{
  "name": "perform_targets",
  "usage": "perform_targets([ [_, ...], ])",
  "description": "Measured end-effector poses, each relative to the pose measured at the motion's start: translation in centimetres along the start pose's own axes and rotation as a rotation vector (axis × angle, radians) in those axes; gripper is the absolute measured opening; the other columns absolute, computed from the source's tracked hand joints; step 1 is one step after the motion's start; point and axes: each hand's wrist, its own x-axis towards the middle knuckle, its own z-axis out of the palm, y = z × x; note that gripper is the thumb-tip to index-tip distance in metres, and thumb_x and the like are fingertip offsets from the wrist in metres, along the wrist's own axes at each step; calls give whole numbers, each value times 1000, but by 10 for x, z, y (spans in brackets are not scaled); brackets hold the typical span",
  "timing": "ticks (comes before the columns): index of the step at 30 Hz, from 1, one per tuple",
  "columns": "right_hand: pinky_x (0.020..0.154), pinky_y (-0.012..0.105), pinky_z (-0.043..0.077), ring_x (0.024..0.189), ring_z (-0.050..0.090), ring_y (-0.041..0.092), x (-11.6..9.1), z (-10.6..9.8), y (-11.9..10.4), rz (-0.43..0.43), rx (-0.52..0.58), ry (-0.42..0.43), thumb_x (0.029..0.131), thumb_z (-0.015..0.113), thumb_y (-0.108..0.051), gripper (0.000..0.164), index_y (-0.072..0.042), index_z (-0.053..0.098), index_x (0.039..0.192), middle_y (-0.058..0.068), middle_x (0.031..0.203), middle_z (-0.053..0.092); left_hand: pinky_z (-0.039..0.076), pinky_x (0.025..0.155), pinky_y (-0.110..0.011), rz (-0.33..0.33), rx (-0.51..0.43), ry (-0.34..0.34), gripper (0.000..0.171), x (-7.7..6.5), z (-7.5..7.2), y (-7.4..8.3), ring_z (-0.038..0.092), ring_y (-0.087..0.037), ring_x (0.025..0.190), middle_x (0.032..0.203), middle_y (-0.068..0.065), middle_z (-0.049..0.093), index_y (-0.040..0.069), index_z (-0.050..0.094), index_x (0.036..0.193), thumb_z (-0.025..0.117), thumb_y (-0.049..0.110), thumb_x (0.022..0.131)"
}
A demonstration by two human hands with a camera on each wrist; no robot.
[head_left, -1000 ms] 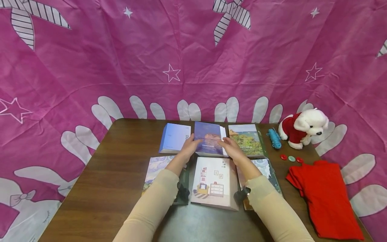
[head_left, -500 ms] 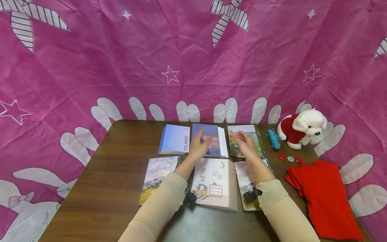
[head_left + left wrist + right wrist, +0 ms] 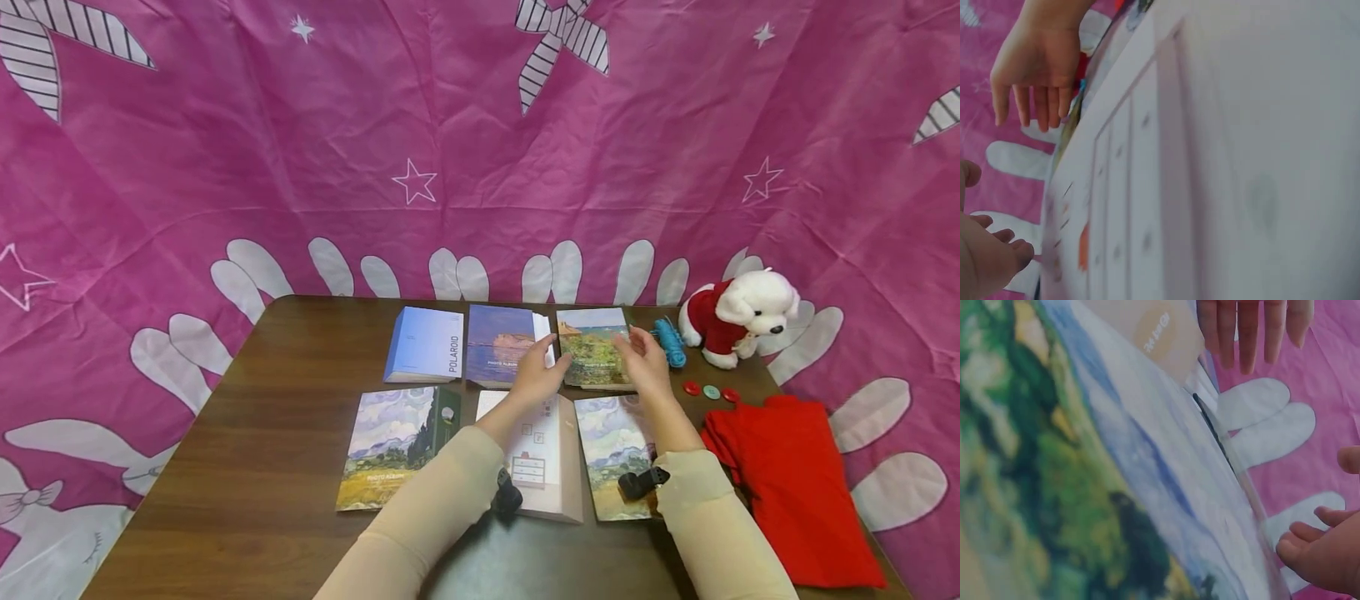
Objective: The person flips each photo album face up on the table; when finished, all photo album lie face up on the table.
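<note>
Six things like photo albums lie in two rows, back and front, in the head view. At the back right is a photo album (image 3: 596, 337) with a garden-by-the-sea cover. My left hand (image 3: 538, 373) is at its left edge, overlapping the purple-blue album (image 3: 498, 342) beside it. On the other side, my right hand (image 3: 647, 360) reaches its right edge, fingers extended. The wrist views show both hands with relaxed, spread fingers and nothing gripped. Below my forearms lie a white album with a furniture drawing (image 3: 529, 471) and a landscape-covered album (image 3: 611, 454).
A blue Polaroid album (image 3: 425, 343) lies back left, and another landscape album (image 3: 390, 446) front left. To the right are a blue yarn bundle (image 3: 670, 342), several buttons (image 3: 711, 392), a white plush dog (image 3: 750, 312) and a folded red cloth (image 3: 795, 492). A pink curtain hangs behind.
Both hands have left the purple-blue album and moved right to the sides of the garden-cover album. That purple-blue album lies in its place in the back row. The head view has shifted slightly.
</note>
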Motion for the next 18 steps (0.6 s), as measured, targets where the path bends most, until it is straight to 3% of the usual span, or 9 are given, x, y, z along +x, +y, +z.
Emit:
perform_targets([
  [5, 118, 50, 31, 146, 32, 39, 1, -10, 7, 49, -45, 19, 106, 50, -41, 70, 0, 29, 157, 24, 158, 34, 36, 116, -49, -55, 47, -69, 58, 3, 12, 1, 40, -33, 143, 155, -14, 44, 7, 40, 155, 55, 32, 105],
  [10, 117, 55, 30, 145, 31, 43, 2, -15, 10, 126, -118, -46, 105, 46, -50, 76, 0, 26, 158, 26, 159, 31, 35, 117, -47, -103, 48, -149, 59, 4, 16, 1, 38, -32, 145, 158, -12, 41, 6, 38, 156, 50, 36, 107],
  [18, 117, 59, 27, 147, 26, 45, 6, -15, 9, 162, -173, -91, 104, 46, -50, 78, -1, 21, 160, 27, 162, 23, 32, 118, -47, -113, 79, -197, 61, 9, 19, 4, 34, -31, 147, 161, -11, 37, 7, 37, 157, 48, 40, 107],
])
